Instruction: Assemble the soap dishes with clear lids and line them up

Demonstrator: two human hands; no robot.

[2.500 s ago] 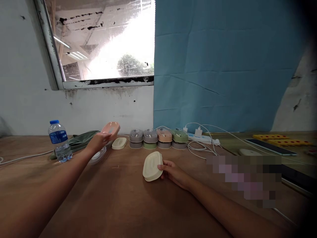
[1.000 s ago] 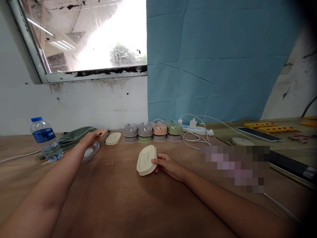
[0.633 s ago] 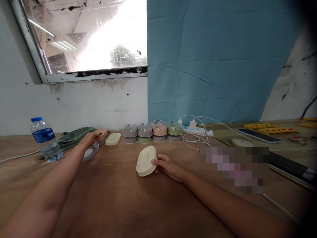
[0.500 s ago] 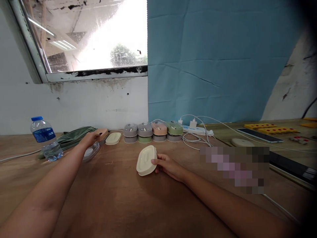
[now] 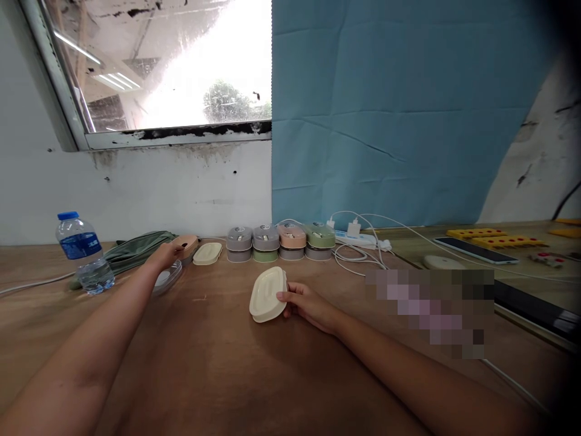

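My right hand (image 5: 308,304) holds a cream plastic lid (image 5: 267,295) by its right edge, thumb on top and fingers under. The lid is tilted above the table, with its recessed oval face toward me. At the far left, my left hand (image 5: 166,254) is closed on the near end of a peach box (image 5: 189,244); part of the box hides behind the fingers. Just below that hand lies a clear shallow container (image 5: 169,278), partly covered by my wrist. A second cream lid (image 5: 207,254) lies flat to the right of the peach box.
Several two-tier boxes (image 5: 265,241) in grey, peach and green stand along the wall. A water bottle (image 5: 82,254) and a green pouch (image 5: 136,252) are at left. White cables (image 5: 363,257), a power strip (image 5: 358,239) and a phone (image 5: 475,249) lie at right.
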